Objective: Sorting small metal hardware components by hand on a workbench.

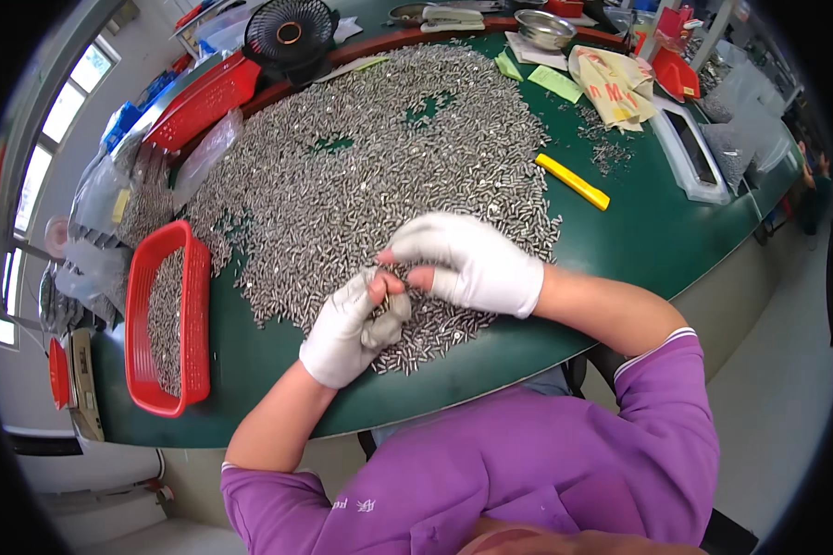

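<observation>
A broad heap of small metal cylindrical pieces (407, 166) covers much of the green table. My left hand (354, 324), in a white glove with bare fingertips, is closed above the near edge of the heap. Its thumb and fingers curl together, and whatever lies in them is too small or hidden to make out. My right hand (477, 264), gloved the same way, reaches in from the right, close to the left fingertips. Its thumb and forefinger are bent but apart, with nothing plainly visible between them. Loose pieces lie under both hands.
At the left stands a red basket (196, 324) with more pieces. A yellow bar-shaped tool (574, 182) lies right of the heap, near a phone in a white tray (690, 153) and a printed bag (611, 88). A black fan (290, 37) and a metal bowl (544, 30) stand behind.
</observation>
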`<state>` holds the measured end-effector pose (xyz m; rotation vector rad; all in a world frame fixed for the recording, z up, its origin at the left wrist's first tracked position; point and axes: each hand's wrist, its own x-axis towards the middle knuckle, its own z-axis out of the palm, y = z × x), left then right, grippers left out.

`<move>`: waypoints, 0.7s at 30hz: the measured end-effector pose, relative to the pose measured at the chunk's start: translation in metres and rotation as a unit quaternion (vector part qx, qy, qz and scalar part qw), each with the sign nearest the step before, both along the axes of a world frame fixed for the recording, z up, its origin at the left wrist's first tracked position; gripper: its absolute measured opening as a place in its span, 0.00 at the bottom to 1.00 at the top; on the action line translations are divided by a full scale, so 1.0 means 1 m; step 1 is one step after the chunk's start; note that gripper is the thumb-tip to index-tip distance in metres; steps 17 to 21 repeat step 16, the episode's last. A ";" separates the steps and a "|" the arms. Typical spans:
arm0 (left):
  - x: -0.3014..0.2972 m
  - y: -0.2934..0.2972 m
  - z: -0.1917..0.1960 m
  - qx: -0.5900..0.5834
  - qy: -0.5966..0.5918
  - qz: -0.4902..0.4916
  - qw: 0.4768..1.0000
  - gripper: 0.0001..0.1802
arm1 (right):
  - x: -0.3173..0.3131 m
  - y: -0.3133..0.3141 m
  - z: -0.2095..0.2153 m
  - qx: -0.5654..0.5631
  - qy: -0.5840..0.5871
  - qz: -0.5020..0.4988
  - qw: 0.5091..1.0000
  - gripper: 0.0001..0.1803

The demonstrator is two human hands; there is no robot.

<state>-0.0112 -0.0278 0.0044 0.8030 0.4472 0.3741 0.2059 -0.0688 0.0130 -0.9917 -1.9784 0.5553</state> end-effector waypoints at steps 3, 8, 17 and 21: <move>0.000 0.004 -0.001 -0.019 -0.007 0.014 1.000 0.14 | 0.004 0.007 0.001 -0.001 -0.013 -0.043 0.999 0.15; 0.003 0.006 -0.008 -0.039 -0.029 0.021 0.999 0.16 | 0.006 0.011 -0.009 0.005 -0.007 -0.041 0.999 0.13; -0.004 0.014 -0.010 -0.002 -0.061 0.032 0.998 0.12 | -0.001 0.013 0.002 0.000 -0.022 -0.066 0.998 0.14; -0.004 0.014 -0.010 -0.002 -0.061 0.032 0.998 0.12 | -0.001 0.013 0.002 0.000 -0.022 -0.066 0.998 0.14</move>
